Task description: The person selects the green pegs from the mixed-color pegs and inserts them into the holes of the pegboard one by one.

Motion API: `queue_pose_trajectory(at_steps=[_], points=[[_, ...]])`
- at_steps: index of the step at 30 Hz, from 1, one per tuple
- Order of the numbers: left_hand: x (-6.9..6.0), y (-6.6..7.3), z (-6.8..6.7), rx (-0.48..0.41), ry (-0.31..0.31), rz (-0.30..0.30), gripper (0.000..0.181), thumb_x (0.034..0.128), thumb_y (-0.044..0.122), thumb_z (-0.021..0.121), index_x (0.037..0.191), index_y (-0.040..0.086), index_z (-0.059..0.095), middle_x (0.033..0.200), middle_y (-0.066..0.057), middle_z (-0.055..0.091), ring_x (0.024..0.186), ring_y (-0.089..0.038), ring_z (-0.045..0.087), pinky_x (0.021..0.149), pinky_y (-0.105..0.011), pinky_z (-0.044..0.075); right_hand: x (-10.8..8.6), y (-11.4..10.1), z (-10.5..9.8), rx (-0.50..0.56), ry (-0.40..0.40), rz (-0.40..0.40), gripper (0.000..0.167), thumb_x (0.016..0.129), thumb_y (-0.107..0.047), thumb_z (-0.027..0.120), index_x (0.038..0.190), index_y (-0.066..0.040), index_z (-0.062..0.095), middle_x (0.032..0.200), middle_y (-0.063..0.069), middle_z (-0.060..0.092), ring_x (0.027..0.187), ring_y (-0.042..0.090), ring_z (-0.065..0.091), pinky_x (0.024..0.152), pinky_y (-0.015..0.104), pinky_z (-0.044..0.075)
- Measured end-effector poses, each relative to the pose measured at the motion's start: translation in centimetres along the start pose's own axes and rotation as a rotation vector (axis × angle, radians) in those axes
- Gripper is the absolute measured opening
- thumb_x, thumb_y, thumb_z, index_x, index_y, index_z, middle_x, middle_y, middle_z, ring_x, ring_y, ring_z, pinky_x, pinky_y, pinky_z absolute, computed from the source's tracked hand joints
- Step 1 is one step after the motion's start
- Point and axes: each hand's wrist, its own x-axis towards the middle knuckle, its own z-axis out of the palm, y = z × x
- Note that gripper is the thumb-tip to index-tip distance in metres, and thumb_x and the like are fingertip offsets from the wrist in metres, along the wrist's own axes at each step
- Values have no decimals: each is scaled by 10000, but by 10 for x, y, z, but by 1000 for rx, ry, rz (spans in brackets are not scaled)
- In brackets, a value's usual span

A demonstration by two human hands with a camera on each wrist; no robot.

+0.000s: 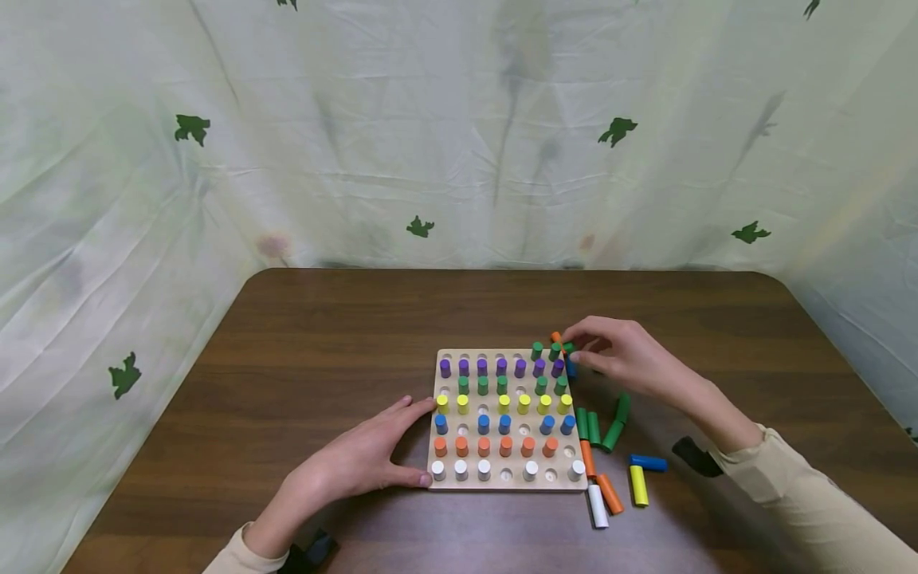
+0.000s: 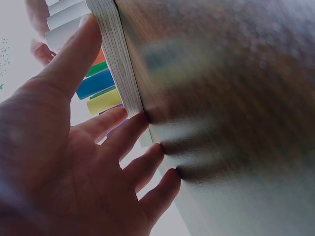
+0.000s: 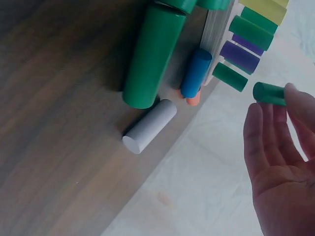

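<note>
A wooden pegboard [image 1: 506,485] stands on the table with rows of white, orange, blue, yellow, green and purple pegs. The left hand [image 1: 358,453] touches its left edge, thumb at the near corner, fingers spread; in the left wrist view that hand [image 2: 93,142] has its thumb against the board's side [image 2: 115,54]. At the far right corner the right hand [image 1: 631,351] pinches a green peg, clearest in the right wrist view, where the peg [image 3: 268,93] is between thumb and fingertips of the hand [image 3: 283,167]. Two green pegs [image 1: 537,350] stand in the far row beside it.
Right of the board lie loose pegs: several green [image 1: 613,436], orange [image 1: 610,493], white [image 1: 598,506], yellow [image 1: 639,485] and blue [image 1: 649,462]. A blue peg [image 3: 196,73] and a white peg [image 3: 150,126] lie near the far right corner. A pale curtain [image 1: 459,143] hangs behind the table [image 1: 344,319].
</note>
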Motion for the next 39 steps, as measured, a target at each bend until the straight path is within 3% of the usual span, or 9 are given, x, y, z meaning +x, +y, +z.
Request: queue_pose_trajectory(at_steps=[8,14,18,26,32,39], points=[[1,0,1,8,-6,-6,937,759,487,823,1521,181,373,1557,-120,338,1454,-297,250,1087,-535,322,13,2,0,29,51,-25,237,906,-88,718,1141,-89,688,1040,-49,683,916,121,641,803,342,551],[2,0,1,16,-10,-22,938,759,494,821,1524,194,370,1562,-110,331,1458,-283,244,1093,-522,321,22,1,2,76,58,14,207,918,-166,717,1123,-160,695,1032,-52,688,905,107,647,795,325,551],[2,0,2,23,-9,-28,935,760,494,820,1524,198,370,1562,-108,331,1458,-276,244,1094,-519,320,28,1,3,118,57,22,198,916,-168,722,1111,-148,697,1029,-31,689,903,122,654,792,322,555],[3,1,2,16,-13,-45,938,757,509,816,1526,210,369,1567,-125,316,1460,-278,240,1092,-524,321,39,1,6,194,23,16,164,905,-147,732,1065,-159,698,1035,-13,681,938,165,659,814,308,551],[2,2,2,9,-8,-35,937,755,501,820,1522,197,376,1561,-125,328,1457,-289,246,1090,-536,319,46,2,11,245,-22,21,191,890,-107,742,1075,-78,702,1013,4,685,897,169,664,768,315,564],[2,2,2,9,-6,-27,939,755,502,820,1521,190,377,1558,-122,336,1454,-296,251,1089,-538,318,54,3,17,214,-72,23,205,886,-84,740,1084,-46,704,1001,18,701,870,171,650,781,309,552]])
